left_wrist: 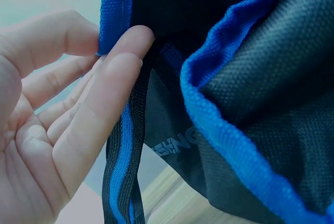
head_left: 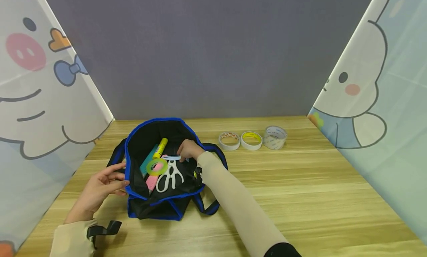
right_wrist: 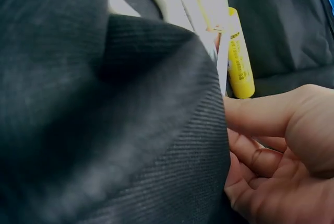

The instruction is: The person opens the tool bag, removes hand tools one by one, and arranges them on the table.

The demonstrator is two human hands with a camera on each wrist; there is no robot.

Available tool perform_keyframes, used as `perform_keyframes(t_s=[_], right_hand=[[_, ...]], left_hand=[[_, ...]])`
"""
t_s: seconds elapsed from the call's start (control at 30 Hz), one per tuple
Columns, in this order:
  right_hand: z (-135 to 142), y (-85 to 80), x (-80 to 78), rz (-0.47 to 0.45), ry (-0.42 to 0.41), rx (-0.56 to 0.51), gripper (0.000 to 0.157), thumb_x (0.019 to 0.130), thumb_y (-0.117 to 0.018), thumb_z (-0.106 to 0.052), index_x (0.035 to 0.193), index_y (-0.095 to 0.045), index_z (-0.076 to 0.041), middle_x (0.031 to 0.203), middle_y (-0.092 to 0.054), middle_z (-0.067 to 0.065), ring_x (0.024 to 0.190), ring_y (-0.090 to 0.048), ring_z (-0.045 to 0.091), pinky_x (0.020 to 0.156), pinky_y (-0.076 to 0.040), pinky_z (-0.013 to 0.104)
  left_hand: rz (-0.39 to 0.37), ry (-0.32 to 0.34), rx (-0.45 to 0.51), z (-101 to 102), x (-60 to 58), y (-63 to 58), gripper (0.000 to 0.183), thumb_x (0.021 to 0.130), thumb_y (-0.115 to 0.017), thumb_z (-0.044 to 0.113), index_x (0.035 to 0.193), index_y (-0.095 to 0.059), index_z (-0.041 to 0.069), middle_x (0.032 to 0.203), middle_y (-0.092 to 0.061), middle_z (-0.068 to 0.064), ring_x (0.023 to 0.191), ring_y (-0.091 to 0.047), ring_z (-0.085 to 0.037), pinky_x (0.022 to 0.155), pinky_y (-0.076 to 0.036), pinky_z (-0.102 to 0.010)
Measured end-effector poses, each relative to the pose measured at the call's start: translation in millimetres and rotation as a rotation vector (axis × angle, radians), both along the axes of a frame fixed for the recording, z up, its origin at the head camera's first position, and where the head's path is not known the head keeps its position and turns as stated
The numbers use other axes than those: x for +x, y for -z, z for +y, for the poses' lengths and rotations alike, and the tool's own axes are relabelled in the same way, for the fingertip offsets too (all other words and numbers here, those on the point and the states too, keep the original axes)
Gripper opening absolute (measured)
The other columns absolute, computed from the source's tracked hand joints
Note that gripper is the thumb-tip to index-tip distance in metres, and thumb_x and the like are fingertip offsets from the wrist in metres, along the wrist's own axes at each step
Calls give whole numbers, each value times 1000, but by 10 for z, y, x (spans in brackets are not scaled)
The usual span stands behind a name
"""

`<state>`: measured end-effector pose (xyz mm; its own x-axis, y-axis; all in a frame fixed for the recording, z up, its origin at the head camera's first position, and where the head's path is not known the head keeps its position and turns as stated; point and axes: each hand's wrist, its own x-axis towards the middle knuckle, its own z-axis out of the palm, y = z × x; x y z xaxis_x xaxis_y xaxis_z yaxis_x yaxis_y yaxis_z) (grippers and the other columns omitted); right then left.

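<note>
A black bag with blue edging lies with its mouth wide open. At its left edge, my left hand pinches the blue-trimmed rim between thumb and fingers. Reaching inside on the right, my right hand holds the end of a slim pale-blue item, whose exact kind is unclear. Beside it in the bag are white-handled scissors, a yellow glue stick, a yellow-green tape roll, a pink item and a teal item, partly covered. Bag fabric hides much of the right wrist view.
Right of the bag, a tape roll with a brown-printed core, another with a yellow core and a wide clear tape roll stand in a row on the wooden table. Bag straps spread at both sides. A grey panel closes the back.
</note>
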<state>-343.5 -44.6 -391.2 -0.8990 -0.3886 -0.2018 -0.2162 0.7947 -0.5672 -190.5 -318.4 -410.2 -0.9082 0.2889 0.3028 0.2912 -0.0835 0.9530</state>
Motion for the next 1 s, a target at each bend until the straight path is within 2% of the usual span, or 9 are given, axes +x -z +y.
perform_keyframes(t_s=[0.2, 0.33, 0.43, 0.57, 0.8, 0.9, 1.0], right_hand=[[-7, -16, 22, 41, -33, 52, 15, 83, -81, -5, 98, -80, -8, 105, -73, 2, 87, -67, 17, 76, -56, 23], [-5, -53, 0, 57, -48, 46, 12, 84, -81, -8, 96, -79, -8, 102, -72, 1, 84, -65, 14, 75, -54, 20], [1, -88, -17, 66, -50, 27, 13, 85, -81, -10, 97, -77, -8, 101, -71, 1, 83, -63, 14, 74, -52, 20], [36, -119, -39, 69, -46, -45, 16, 85, -81, -11, 99, -76, -7, 96, -69, 1, 77, -60, 12, 69, -51, 21], [81, -198, -76, 116, -107, -237, 19, 81, -84, -9, 95, -73, -2, 81, -64, 2, 69, -53, 12, 62, -44, 19], [89, -213, -83, 147, -98, -272, 18, 81, -85, -11, 92, -74, -3, 79, -65, 0, 68, -52, 10, 60, -43, 17], [97, -210, -84, 141, -75, -319, 17, 81, -84, -11, 93, -75, -2, 80, -68, 2, 68, -57, 10, 59, -47, 16]], left_hand=[[6, 14, 2, 19, -16, -8, 63, 91, -50, -24, 133, -63, 22, 95, -70, 0, 71, -71, -17, 59, -61, -32], [18, 29, 11, 12, -25, -20, 62, 92, -49, -24, 134, -62, 20, 96, -71, -1, 72, -71, -17, 59, -61, -32], [17, 15, -3, 1, -27, -25, 62, 92, -49, -23, 133, -63, 22, 95, -70, 0, 72, -71, -17, 59, -61, -32], [9, -5, -18, -3, -17, -20, 61, 92, -51, -22, 131, -64, 24, 93, -69, 1, 73, -71, -16, 59, -61, -32], [13, -20, -30, -8, -8, -16, 60, 92, -52, -21, 131, -63, 23, 94, -71, 1, 74, -70, -16, 59, -61, -33], [14, -15, -23, -15, -6, -17, 60, 92, -51, -22, 132, -63, 21, 95, -71, 0, 75, -70, -16, 59, -61, -34], [13, -14, -23, -18, -6, -21, 61, 92, -51, -22, 133, -63, 22, 95, -71, -1, 75, -70, -16, 59, -61, -34]])
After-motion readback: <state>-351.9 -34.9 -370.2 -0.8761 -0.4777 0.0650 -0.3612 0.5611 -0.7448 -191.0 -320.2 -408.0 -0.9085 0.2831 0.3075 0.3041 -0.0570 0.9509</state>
